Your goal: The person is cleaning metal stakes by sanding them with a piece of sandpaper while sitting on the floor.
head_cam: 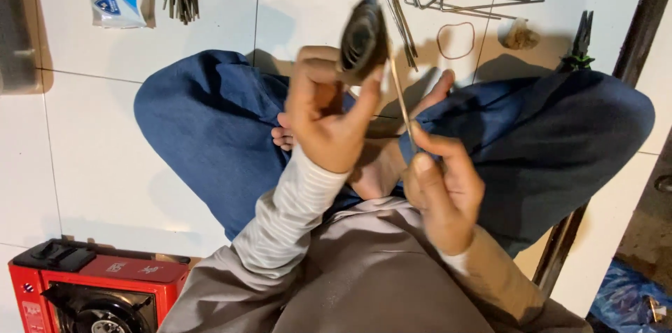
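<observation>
A dark, blurred coil (362,35) was gripped in the left hand (323,112) above the blue-trousered knees (203,123), a thin metal rod (400,98) pinched in the right hand (441,193) just beside it; steadier holding seemed advisable.

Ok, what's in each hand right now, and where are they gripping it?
Left hand pinches a dark, blurred flat object at its lower edge. Right hand grips a thin stick by its lower end.

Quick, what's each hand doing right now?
Left hand: closed on a dark, blurred object.
Right hand: closed on a thin metal rod.
</observation>
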